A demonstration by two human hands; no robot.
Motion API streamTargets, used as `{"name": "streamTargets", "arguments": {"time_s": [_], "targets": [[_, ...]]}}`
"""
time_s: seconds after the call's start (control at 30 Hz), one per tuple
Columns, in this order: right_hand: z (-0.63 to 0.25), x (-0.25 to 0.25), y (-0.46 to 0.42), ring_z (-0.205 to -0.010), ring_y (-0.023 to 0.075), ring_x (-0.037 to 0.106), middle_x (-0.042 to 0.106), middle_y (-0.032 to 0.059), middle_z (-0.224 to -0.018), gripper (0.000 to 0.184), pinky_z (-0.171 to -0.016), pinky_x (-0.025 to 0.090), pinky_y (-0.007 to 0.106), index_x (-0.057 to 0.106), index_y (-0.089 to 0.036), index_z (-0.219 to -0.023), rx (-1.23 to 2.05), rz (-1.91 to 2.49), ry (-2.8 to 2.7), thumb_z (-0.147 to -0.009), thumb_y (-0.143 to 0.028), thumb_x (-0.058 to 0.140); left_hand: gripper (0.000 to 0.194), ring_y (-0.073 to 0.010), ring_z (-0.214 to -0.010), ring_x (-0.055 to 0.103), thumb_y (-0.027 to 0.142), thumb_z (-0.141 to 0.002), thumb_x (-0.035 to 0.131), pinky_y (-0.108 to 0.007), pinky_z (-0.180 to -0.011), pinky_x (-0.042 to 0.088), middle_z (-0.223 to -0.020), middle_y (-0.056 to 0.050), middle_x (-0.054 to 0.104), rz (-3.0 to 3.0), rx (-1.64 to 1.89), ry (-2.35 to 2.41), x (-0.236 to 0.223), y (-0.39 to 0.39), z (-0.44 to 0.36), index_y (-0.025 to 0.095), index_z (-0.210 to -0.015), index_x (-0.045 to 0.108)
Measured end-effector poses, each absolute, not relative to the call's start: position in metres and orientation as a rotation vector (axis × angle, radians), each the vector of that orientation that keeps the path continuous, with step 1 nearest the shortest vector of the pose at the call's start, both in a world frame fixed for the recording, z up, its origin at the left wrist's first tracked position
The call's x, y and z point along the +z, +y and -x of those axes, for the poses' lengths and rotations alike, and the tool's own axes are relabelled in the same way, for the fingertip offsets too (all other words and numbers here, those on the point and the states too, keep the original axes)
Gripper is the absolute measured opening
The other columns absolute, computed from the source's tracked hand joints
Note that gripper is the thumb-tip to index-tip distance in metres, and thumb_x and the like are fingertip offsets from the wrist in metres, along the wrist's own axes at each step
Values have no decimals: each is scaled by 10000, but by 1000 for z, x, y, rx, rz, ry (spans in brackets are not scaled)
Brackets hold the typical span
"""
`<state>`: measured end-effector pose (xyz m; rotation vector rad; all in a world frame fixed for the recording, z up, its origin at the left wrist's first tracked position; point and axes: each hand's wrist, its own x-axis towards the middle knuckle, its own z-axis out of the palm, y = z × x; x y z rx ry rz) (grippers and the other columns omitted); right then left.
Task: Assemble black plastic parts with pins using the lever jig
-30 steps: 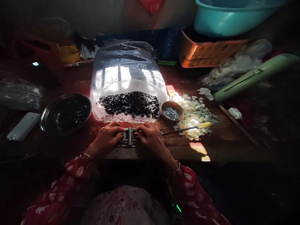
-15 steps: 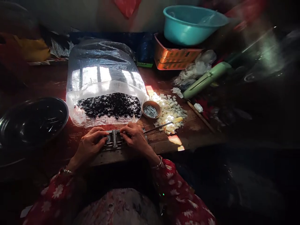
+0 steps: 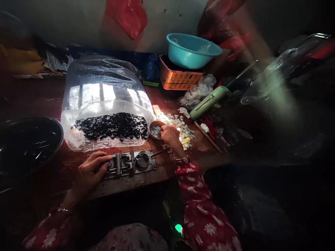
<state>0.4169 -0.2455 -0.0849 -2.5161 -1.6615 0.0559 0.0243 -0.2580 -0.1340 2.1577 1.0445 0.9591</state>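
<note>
On the table's front edge lies a metal jig (image 3: 120,166) with bars and a spring, and a round metal ring (image 3: 142,161) on its right part. My left hand (image 3: 92,169) has thumb and fingers closed on the jig's left end. At the right rim of a small brown bowl (image 3: 154,133) is my right hand (image 3: 170,136), its fingers curled together over the thin metal pins (image 3: 156,131); whether a pin is between the fingertips is hidden. A rod with a yellow handle (image 3: 185,141) reaches from the jig under my right wrist.
Behind the jig an open clear plastic bag (image 3: 104,76) spills black round parts (image 3: 112,126). White small pieces (image 3: 186,129) are heaped right of the bowl. A black basin (image 3: 28,146) stands left. At the back, a turquoise basin (image 3: 193,52) rests on an orange basket (image 3: 178,78).
My right hand has left the jig and moved right and away to the bowl of pins, uncovering the ring. My left hand stays at the jig. The view has shifted a little.
</note>
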Motion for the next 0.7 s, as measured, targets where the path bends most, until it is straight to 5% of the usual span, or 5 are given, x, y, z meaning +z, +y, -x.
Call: {"name": "streamTargets", "arguments": {"time_s": [0.13,0.53,0.7], "targets": [[-416,-91,-237,-1042,288,640,773,131,-961,171,-952,413,389,754,-198,-832,83,2512,-1697,-899,-136,610,230,-229,-1185,693,374,-1013,618,-385,-1052,581,-1256,-44,720,-2177,970,1058,-133,-259,-25,289,-1143,787],[-413,-87,-256,-1052,277,680,773,141,-1165,315,-872,478,357,737,-193,-1140,19,2369,-1643,-1052,-226,436,213,-214,-1182,701,328,-1015,621,-350,-1042,575,-1255,-35,720,-2189,995,1024,-130,-260,-26,281,-1148,780],[-414,-89,-253,-1118,281,664,785,118,-1159,258,-896,448,359,776,-216,-1065,50,2420,-1710,-1024,-234,521,219,-209,-1172,700,322,-1022,610,-349,-1041,569,-1239,-47,720,-2201,1012,1023,-131,-260,-26,262,-1146,780]]}}
